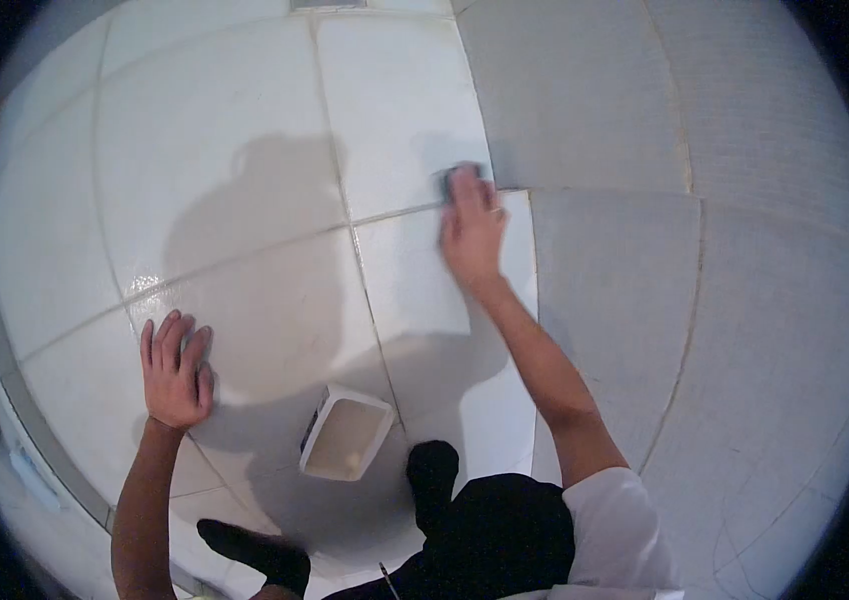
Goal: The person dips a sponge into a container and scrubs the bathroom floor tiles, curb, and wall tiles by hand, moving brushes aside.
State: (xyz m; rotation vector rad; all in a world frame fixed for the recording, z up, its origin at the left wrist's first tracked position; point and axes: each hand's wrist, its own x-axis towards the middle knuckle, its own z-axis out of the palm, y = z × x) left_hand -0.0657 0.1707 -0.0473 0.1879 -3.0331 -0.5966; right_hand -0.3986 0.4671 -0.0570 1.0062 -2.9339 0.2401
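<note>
My right hand (474, 232) is stretched forward, its fingers closed over a small dark object (449, 186) pressed to the white floor tiles (405, 120) near the foot of the grey tiled wall. Motion blurs this object and the fingers, so its exact kind does not show. Lower left, my left hand (178, 375) rests on the tiles with its fingers stretched and holds nothing. Between my hands and nearer to my body, a white rectangular tub (388, 408) stands on the floor, with cloudy liquid inside.
My feet in black socks (434, 470) are beside and behind the tub. A grey tiled wall (605, 280) bounds the floor on the right. Along the left runs a grey edge strip (40, 430). Wet shine (148, 290) shows on the tiles above my left hand.
</note>
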